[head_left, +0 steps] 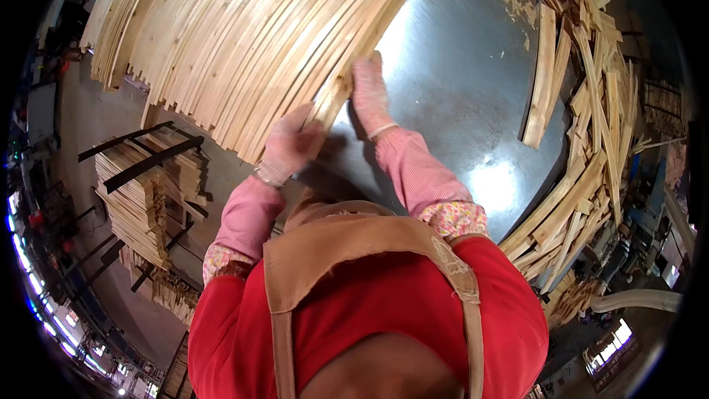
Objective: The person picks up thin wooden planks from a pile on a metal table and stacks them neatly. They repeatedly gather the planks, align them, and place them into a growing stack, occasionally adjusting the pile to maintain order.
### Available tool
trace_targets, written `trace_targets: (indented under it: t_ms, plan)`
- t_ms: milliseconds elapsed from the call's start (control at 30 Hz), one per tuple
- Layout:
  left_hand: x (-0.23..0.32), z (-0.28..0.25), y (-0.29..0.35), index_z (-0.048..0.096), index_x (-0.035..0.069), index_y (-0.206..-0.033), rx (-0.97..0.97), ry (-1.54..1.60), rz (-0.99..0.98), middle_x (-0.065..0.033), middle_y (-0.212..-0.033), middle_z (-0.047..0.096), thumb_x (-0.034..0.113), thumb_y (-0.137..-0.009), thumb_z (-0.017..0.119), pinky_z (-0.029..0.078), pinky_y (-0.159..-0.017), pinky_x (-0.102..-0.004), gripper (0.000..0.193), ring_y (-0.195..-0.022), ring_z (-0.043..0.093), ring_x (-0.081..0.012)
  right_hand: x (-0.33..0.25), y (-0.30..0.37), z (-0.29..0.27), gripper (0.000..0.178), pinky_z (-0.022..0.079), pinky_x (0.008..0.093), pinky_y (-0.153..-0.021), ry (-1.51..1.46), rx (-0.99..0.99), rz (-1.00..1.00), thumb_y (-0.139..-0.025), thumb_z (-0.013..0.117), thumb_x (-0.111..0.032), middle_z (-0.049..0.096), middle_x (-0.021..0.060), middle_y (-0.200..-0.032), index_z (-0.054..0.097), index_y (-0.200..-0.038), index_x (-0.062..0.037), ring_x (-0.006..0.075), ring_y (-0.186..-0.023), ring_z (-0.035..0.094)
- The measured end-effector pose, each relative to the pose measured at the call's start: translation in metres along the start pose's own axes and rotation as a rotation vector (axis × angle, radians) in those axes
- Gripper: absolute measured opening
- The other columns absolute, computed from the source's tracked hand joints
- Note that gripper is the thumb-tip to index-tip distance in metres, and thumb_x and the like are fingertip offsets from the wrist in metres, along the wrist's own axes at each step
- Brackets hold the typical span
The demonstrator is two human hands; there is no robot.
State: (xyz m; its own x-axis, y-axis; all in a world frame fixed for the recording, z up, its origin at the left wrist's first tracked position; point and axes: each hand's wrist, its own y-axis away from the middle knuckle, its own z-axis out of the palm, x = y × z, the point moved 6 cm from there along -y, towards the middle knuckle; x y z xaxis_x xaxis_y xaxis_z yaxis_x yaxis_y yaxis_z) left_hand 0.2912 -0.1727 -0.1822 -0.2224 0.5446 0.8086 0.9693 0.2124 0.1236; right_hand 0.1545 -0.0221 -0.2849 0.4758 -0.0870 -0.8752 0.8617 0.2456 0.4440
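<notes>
While both gloved hands press on the near end of the fanned row of thin wooden slats (244,44), the row rests edge-up on the steel table (458,66), leaning to the left; left hand (289,144) is closed w/ fingers wrapped over the slat ends; right hand (369,92) lies flat and spread against the last slat, gripping nothing. Risks, as I judge them — uneven push btw the hands could fan the row out and topple it off the table's left edge toward the stacked slats (136,199) below; splinters thru gloves; loose offcuts (583,140) at right are well apart, so no snag there.
</notes>
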Motion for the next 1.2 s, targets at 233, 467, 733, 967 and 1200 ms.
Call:
trace_targets:
  t_ms: [233,467,733,967,1200]
  plan:
    - [-0.070,-0.103,0.022,0.063,-0.009,-0.141,0.027,0.318,-0.508,-0.0132,-0.130,0.073,0.019,-0.102,0.061,0.051,-0.104,-0.0339,0.048,-0.117,0.067,-0.0212,0.002,-0.010,0.047,0.092,0.022,0.0398,-0.131,0.192,-0.148,-0.082,-0.104,0.058,-0.048,0.036,0.0207,-0.171,0.018,-0.169,0.0031,0.0327,-0.161,0.027]
    - [-0.122,-0.153,0.000,0.055,0.000,-0.152,0.336,-0.718,-0.110,-0.0224,-0.136,0.066,0.024,-0.107,0.063,0.053,-0.106,-0.0442,0.051,-0.127,0.065,-0.0326,-0.118,-0.002,-0.214,0.075,0.044,0.0482,-0.118,1.246,0.541,-0.564,-0.083,0.079,-0.032,0.062,0.0247,-0.145,0.057,-0.147,-0.0001,0.0418,-0.137,0.056]
    - [0.090,0.079,-0.097,0.045,-0.006,-0.156,-0.057,-0.030,-0.093,-0.0211,-0.140,0.061,0.008,-0.103,0.063,0.052,-0.109,-0.0384,0.057,-0.126,0.062,-0.0284,-0.136,0.058,-0.526,0.088,0.047,0.0504,-0.111,1.242,0.942,0.317,-0.086,0.076,-0.032,0.058,0.0289,-0.144,0.038,-0.161,-0.0061,0.0437,-0.136,0.056]
    - [0.139,0.360,-0.125,0.059,-0.006,-0.143,-0.542,0.429,-0.163,-0.0157,-0.127,0.071,0.037,-0.106,0.063,0.053,-0.104,-0.0377,0.057,-0.113,0.068,-0.0258,-0.082,0.092,-0.442,0.081,0.058,0.0471,-0.098,0.400,0.604,0.094,-0.086,0.077,-0.033,0.070,0.0218,-0.123,0.045,-0.155,-0.0035,0.0369,-0.107,0.071]
    - [0.153,0.409,-0.097,0.067,-0.001,-0.127,-0.934,1.032,-0.831,-0.0124,-0.103,0.075,0.042,-0.105,0.064,0.063,-0.081,-0.0444,0.048,-0.090,0.073,-0.0275,-0.056,0.140,-0.351,0.049,0.053,0.0303,-0.084,-0.622,0.076,-0.058,-0.099,0.063,-0.031,0.071,0.0067,-0.108,0.060,-0.140,-0.0034,0.0169,-0.091,0.064]
